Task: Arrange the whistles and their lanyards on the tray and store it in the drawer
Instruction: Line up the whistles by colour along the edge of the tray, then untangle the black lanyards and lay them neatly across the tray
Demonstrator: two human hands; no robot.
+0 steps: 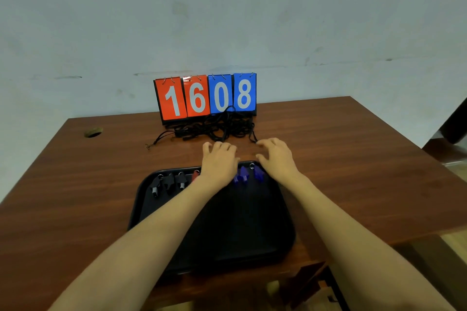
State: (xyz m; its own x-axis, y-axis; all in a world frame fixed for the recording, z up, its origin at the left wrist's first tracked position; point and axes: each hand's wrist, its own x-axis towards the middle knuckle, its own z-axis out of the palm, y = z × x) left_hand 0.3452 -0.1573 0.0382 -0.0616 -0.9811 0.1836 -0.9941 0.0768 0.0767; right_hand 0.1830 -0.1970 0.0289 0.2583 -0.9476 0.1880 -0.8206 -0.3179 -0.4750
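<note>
Worktop: a brown wood-grain worktop point(353, 159) set against a pale wall carries everything in view; no drawer shows.
Tray: a black plastic tray point(285, 230) lies at the near edge, its front lip just over the side. It looks stiff and light, best lifted level by both short sides so the whistles do not slide.
Scoreboard: a flip scoreboard point(207, 96) reading 1608 stands at the far edge.
Lanyards: a tangle of black lanyards point(217, 126) sits at the foot of the scoreboard, beyond the tray and not yet on it. The cords look soft, limp and quick to snag; taking one free end and drawing it out singly seems safer than scooping the heap.
Left hand: the left hand point(219, 159) reaches past the far rim, fingers spread and lightly bent, holding nothing.
Right hand: the right hand point(276, 156) lies alongside, fingers also apart and empty, its tips just beside a loose cord end; contact cannot be told.
Whistles: black whistles point(168, 182), a red whistle point(195, 175) and blue whistles point(242, 175) line the tray's far side, small, hard and probably slippery.
Hole: a round cable hole point(93, 132) sits at far left.
</note>
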